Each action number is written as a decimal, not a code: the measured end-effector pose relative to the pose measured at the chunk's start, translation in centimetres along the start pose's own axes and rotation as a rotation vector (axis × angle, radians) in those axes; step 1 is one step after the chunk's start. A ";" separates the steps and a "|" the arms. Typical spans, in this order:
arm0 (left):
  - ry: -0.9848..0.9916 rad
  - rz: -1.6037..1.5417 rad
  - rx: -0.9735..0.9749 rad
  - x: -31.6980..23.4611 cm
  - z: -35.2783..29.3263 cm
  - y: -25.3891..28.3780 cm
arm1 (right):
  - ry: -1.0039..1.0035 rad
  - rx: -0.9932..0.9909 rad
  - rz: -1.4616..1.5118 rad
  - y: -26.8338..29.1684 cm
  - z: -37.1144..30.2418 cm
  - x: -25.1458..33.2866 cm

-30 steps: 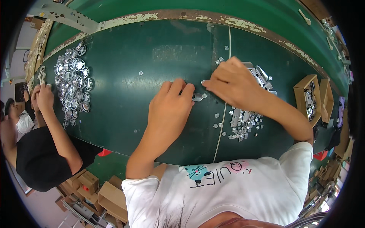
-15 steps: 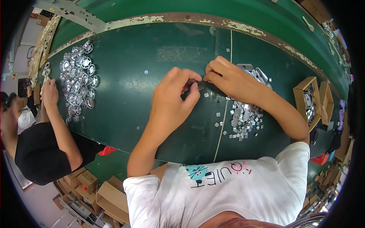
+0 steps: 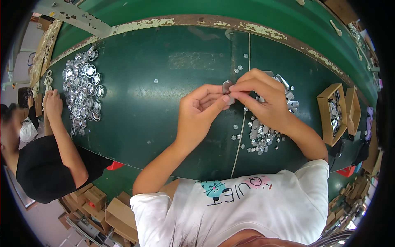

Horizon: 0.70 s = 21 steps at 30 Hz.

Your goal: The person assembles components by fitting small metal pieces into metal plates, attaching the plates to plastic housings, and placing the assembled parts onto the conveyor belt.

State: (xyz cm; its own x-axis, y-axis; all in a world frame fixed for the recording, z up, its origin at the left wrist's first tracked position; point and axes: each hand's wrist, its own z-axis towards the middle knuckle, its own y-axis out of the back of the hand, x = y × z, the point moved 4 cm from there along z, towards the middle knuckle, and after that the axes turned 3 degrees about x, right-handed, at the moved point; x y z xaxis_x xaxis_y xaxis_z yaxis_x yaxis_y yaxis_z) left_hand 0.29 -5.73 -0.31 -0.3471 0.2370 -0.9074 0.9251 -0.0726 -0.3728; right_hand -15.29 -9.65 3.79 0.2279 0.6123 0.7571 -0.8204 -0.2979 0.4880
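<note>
Over the middle of the green table my left hand (image 3: 200, 110) is closed on a grey, rounded metal piece (image 3: 226, 86), its thumb and fingers pinching the lower part. My right hand (image 3: 267, 99) meets it from the right, thumb and fingertips pressed together at the piece's edge. What those right fingertips hold, if anything, is too small and covered to make out. Partly behind and below my right hand lie long grey metal plates (image 3: 255, 128) and a scatter of small shiny square bits (image 3: 259, 146). A few loose bits (image 3: 238, 69) lie beyond my fingers.
Silvery round rings (image 3: 84, 84) lie heaped at the left. Beside them another person's hand (image 3: 54, 105) touches pale parts. An open cardboard box (image 3: 327, 123) of metal pieces stands at the right. A chipped wooden strip (image 3: 177, 19) edges the far side.
Both hands have come together, my left moving right with the metal piece and turning it into view. Two small bits now show on the table beyond my right hand.
</note>
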 end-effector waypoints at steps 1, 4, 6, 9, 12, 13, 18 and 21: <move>0.001 -0.016 0.017 -0.1 0.0 -0.2 | -0.001 0.001 -0.001 0.1 -0.1 -0.2; 0.001 -0.007 0.065 0.0 0.1 -0.1 | -0.076 0.070 0.057 0.1 0.0 -0.9; -0.007 0.019 0.095 -0.1 0.2 0.3 | -0.057 0.153 0.068 0.3 0.7 -0.6; 0.080 -0.088 0.340 0.1 0.1 0.1 | -0.381 0.349 0.478 0.7 1.5 -1.6; 0.172 -0.152 0.247 -0.2 -0.6 -0.4 | -0.443 0.652 0.885 -0.2 3.7 -2.3; 0.135 -0.098 0.224 -0.1 -0.7 -0.3 | -0.466 0.732 0.651 0.9 5.7 -3.0; 0.077 0.058 0.122 0.4 -0.6 -1.0 | 0.057 -0.087 -0.523 2.5 23.4 -22.1; 0.113 0.005 0.108 1.2 -0.8 -0.1 | 0.200 -0.003 -0.704 -0.4 27.9 -23.4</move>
State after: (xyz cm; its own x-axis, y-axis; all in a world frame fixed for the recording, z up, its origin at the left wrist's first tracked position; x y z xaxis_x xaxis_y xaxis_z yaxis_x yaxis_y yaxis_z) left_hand -0.15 -4.64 -1.22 -0.3175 0.3434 -0.8839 0.9027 -0.1762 -0.3926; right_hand -5.70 -44.33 -1.99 0.6023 0.7799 0.1702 -0.5160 0.2177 0.8285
